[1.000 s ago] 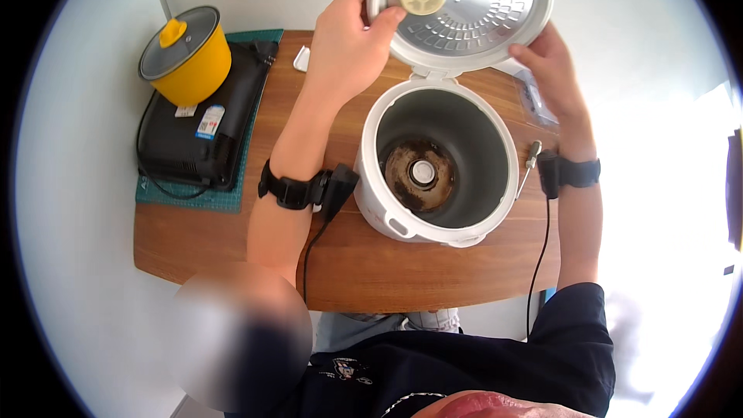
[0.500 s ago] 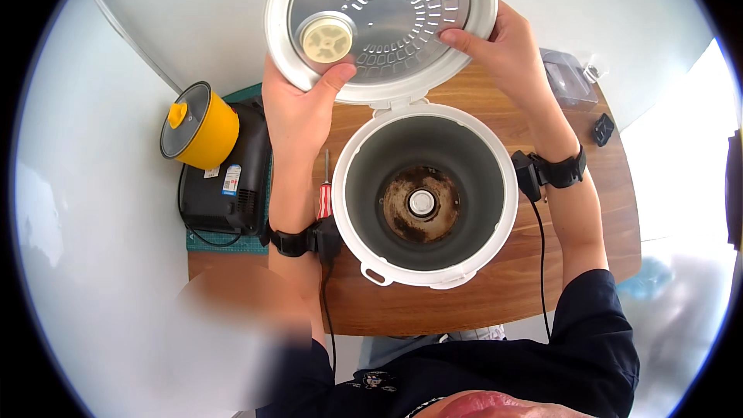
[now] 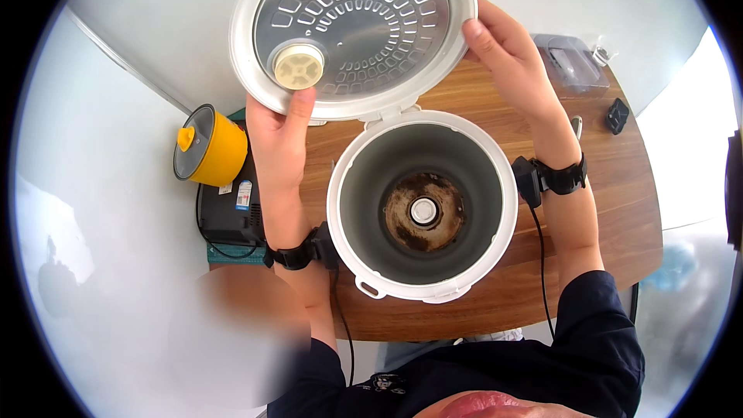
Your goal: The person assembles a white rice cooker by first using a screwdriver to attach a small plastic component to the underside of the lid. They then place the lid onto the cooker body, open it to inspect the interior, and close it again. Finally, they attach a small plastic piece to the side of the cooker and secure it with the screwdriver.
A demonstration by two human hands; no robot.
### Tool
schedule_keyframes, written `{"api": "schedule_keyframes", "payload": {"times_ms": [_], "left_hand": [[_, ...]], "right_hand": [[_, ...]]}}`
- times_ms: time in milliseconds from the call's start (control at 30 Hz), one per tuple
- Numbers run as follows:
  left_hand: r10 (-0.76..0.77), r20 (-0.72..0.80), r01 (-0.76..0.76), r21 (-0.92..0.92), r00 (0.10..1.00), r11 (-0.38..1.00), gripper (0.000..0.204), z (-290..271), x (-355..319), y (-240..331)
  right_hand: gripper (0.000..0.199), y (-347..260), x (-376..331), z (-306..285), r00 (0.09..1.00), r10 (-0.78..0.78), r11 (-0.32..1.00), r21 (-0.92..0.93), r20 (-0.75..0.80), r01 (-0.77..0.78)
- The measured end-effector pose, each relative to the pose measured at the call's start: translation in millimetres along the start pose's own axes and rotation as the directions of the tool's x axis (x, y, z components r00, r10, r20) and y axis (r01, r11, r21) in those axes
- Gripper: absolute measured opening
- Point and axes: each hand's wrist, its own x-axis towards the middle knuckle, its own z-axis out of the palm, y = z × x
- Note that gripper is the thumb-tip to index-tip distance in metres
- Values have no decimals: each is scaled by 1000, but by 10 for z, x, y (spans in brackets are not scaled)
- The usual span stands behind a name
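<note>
A white rice cooker (image 3: 338,255) stands on the wooden table with its hinged lid (image 3: 371,31) raised at the back. Its inner pot is out, so the grey cavity shows a stained, brownish heating plate (image 3: 402,224) with a round silver button (image 3: 423,211) at the centre. My left hand (image 3: 280,135) grips the lid's lower left rim, thumb beside the cream steam vent cap (image 3: 299,67). On the lid's right rim, my right hand (image 3: 507,58) holds with the thumb on the front face and the fingers behind. The lid's metal inner plate faces me.
At the left, a yellow pot (image 3: 220,151) with a dark lid sits on a black appliance (image 3: 220,209) over a green mat (image 3: 236,254). A clear plastic box (image 3: 573,66) and a small black object (image 3: 617,116) lie at the back right. Black cables hang from my wrist straps.
My right thumb has shifted from the metal plate to the lid's rim, and my left thumb now lies just under the vent cap. The whole view has shifted slightly.
</note>
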Motion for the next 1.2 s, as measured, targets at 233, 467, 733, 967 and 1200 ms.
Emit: {"api": "schedule_keyframes", "payload": {"times_ms": [233, 467, 733, 967, 1200], "left_hand": [[-10, 1, 10, -26, 1000, 1000, 32, -5, 0, -39], [-5, -42, 3, -62, 999, 998, 32, 89, 27, -25], [-54, 29, 56, -77, 998, 995, 40, -27, -7, -62], [-91, 90, 108, -206, 992, 973, 53, -157, -16, 92], [-24, 66, 40, -246, 998, 968, 49, -108, -2, -2]], "right_hand": [[43, 73, 29, 57, 997, 5, 998, 65, -83, 0], [40, 75, 17, 122, 985, -35, 999, -14, -170, 33], [38, 40, 13, 85, 990, -48, 999, -23, -132, 45], [40, -28, 27, 51, 996, -44, 999, -5, -73, 43], [40, 7, 7, 85, 991, -55, 998, -17, -122, 53]]}}
